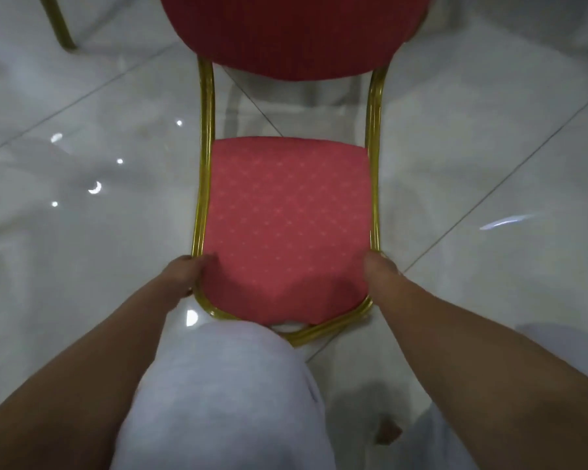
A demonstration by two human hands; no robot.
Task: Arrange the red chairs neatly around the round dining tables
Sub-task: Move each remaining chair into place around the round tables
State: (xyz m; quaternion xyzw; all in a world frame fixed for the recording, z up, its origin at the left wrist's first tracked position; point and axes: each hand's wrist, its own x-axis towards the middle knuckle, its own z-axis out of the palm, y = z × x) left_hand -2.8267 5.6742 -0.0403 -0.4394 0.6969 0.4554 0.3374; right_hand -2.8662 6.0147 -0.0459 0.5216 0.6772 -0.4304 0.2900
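Left hand (187,273), right hand (382,269) on red chair (286,225)

**Likely a banquet hall**

A red padded chair (286,215) with a gold metal frame is standing on a glossy pale tiled floor (472,147) that is mirroring ceiling lights; another gold chair leg (60,25) is showing nearby.

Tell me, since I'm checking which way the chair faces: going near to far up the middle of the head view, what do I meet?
Knee in pale trousers → gold front rail → red seat → red backrest.
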